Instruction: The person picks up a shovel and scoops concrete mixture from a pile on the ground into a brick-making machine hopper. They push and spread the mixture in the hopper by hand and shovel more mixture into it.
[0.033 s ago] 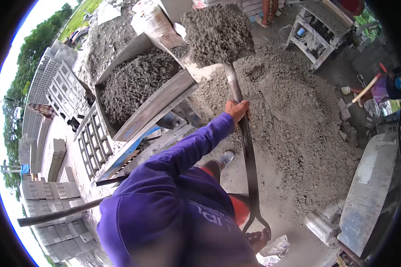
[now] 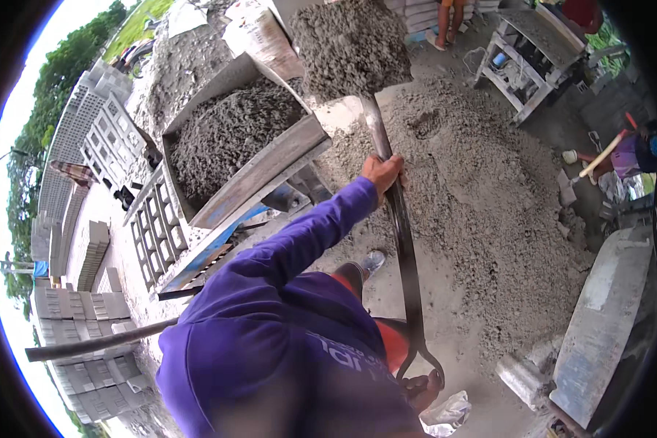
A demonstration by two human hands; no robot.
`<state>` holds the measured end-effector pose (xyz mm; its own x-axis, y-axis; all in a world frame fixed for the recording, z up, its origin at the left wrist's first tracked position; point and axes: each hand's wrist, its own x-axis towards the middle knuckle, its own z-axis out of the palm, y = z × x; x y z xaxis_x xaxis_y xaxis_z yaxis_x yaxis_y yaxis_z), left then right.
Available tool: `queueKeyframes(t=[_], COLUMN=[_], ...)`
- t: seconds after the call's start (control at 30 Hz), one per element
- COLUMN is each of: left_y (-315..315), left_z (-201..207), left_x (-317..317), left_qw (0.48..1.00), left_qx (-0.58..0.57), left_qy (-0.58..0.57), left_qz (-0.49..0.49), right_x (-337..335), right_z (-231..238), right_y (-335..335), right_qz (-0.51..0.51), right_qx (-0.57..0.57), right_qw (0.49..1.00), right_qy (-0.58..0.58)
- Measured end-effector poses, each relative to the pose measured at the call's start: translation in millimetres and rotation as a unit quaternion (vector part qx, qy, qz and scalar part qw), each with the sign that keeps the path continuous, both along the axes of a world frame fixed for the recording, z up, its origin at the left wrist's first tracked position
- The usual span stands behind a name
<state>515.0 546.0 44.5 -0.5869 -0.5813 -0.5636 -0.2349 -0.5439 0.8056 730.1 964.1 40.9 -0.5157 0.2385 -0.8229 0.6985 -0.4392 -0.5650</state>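
The left hand, at the centre of the frame, is wrapped around the shaft of the shovel. The right hand, near the lower edge, is curled around the end handle, partly hidden by it. The shovel runs from there to the top centre, its blade heaped with grey mix. Compared with the earlier frame, the blade and left hand sit slightly higher and farther left, the load nearer the filled box at upper left. The sandy pile, right of centre, looks unchanged.
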Motion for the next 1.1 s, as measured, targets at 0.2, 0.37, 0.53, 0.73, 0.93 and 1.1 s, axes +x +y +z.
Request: queueKeyframes(t=[0.2,0.37,0.53,0.73,0.93,1.1], left_y=[-114.4,-134.8,-101.1,-85.0,86.3,254.2], left_z=[101.8,82.6,4.4,-10.4,23.4,-134.9], left_x=[118.0,214.9,220.6,168.6,82.2,-49.7], left_qw=[0.98,0.895,0.808,0.834,0.965,0.991], left_qx=[-0.194,-0.354,-0.389,-0.413,-0.141,0.064], left_qy=[-0.035,-0.265,-0.407,-0.257,0.202,0.11], left_qz=[-0.01,0.054,0.174,0.26,0.095,-0.034], right_x=[-66.3,-110.5,-131.4,-175.0,-221.0,-167.2], right_z=[14.8,-46.3,-116.9,-189.1,-218.4,-222.4], right_y=[-71.5,-77.8,-60.9,-51.4,91.3,280.8], right_qz=[0.173,0.321,0.46,0.404,0.222,0.047], right_qx=[-0.201,-0.359,-0.373,-0.514,-0.473,-0.239], right_qw=[0.959,0.842,0.739,0.725,0.847,0.97], right_qy=[-0.103,-0.243,-0.321,-0.216,-0.1,0.016])
